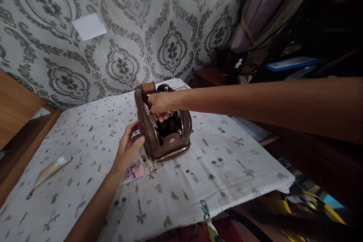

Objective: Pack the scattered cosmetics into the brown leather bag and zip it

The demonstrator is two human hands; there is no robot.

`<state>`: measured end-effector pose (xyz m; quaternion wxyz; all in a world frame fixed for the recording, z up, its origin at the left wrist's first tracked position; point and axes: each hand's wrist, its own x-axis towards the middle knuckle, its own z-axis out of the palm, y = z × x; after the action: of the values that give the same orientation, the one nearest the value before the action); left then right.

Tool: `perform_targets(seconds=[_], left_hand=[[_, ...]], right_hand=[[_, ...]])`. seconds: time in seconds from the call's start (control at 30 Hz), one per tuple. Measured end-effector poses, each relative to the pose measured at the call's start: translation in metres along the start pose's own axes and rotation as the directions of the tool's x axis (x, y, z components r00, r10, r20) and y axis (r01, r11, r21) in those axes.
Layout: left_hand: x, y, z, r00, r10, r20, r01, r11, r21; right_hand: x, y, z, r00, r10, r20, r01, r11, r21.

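A brown zip-up toiletry bag [144,130] stands unzipped on the cloth-covered table, its gold zip edges spread apart. My right hand [160,105] reaches into its mouth from the right, fingers curled together near the inner left wall. Whatever those fingers hold, if anything, is hidden. Dark items and shiny caps show inside, too dim to name. Against the bag's left side rests my left hand [129,146], fingers apart, holding nothing. Just below that wrist lies a small pink tube [135,172] with a purple print, partly hidden by the hand.
A beige squeeze tube [52,169] with a white cap lies at the left of the patterned tablecloth [170,196]. Behind the table is a damask-papered wall with a white card [89,26]. Wooden furniture [19,107] borders the left; dark clutter and a curtain [262,3] fill the right.
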<state>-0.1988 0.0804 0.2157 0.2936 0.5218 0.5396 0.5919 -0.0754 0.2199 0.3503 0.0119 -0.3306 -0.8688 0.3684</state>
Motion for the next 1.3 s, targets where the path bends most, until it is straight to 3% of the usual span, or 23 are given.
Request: perform_targets(seconds=[0.07,0.13,0.2,0.27,0.33,0.5,0.6,0.7,0.83,0.93,1.03,1.13,1.23,1.3], left_hand=[[-0.001,0.0,-0.001,1.0,-0.014,-0.003,0.014,1.0,0.0],[-0.003,-0.001,-0.004,1.0,-0.029,0.011,0.029,1.0,0.002],[-0.005,-0.001,-0.008,0.998,-0.046,0.044,0.045,0.999,0.011],[-0.008,-0.002,-0.016,0.996,-0.069,0.054,0.066,0.996,0.059],[-0.011,-0.003,-0.026,0.994,-0.102,0.026,0.097,0.986,0.133],[-0.019,-0.009,-0.064,0.985,-0.171,0.002,0.164,0.951,0.263],[-0.023,-0.015,-0.086,0.978,-0.207,-0.004,0.199,0.937,0.288],[-0.028,-0.025,-0.097,0.973,-0.219,-0.068,0.229,0.938,0.26],[-0.035,-0.036,-0.1,0.968,-0.203,-0.148,0.236,0.936,0.26],[-0.037,-0.034,-0.108,0.977,-0.149,-0.15,0.199,0.887,0.416],[-0.038,-0.025,-0.132,0.978,-0.016,-0.208,0.161,0.691,0.704],[-0.044,-0.015,-0.171,0.952,0.048,-0.303,0.274,0.317,0.908],[-0.057,-0.009,-0.211,0.902,-0.112,-0.417,0.419,-0.008,0.908],[-0.066,-0.007,-0.231,0.866,-0.218,-0.45,0.442,-0.091,0.893]], right_hand=[[-0.005,0.0,-0.01,0.999,0.026,0.031,-0.024,0.999,-0.04],[-0.016,0.002,-0.019,0.999,-0.01,-0.049,0.006,0.997,-0.072],[-0.032,0.006,-0.024,0.97,-0.138,-0.198,0.123,0.989,-0.086],[-0.052,0.013,-0.019,0.901,-0.304,-0.309,0.291,0.953,-0.088],[-0.072,0.023,-0.001,0.841,-0.424,-0.336,0.422,0.903,-0.083],[-0.096,0.05,0.079,0.758,-0.63,-0.17,0.635,0.772,-0.029],[-0.094,0.059,0.128,0.791,-0.612,-0.018,0.612,0.791,-0.01],[-0.084,0.058,0.163,0.869,-0.494,-0.006,0.492,0.867,-0.079],[-0.066,0.051,0.185,0.906,-0.422,-0.019,0.416,0.898,-0.143],[-0.053,0.047,0.196,0.909,-0.417,-0.02,0.409,0.898,-0.161],[-0.044,0.049,0.207,0.895,-0.442,-0.059,0.426,0.886,-0.184],[-0.038,0.056,0.216,0.873,-0.479,-0.094,0.46,0.871,-0.173],[-0.036,0.061,0.22,0.852,-0.508,-0.128,0.494,0.86,-0.129],[-0.037,0.062,0.22,0.849,-0.51,-0.141,0.497,0.86,-0.119]])
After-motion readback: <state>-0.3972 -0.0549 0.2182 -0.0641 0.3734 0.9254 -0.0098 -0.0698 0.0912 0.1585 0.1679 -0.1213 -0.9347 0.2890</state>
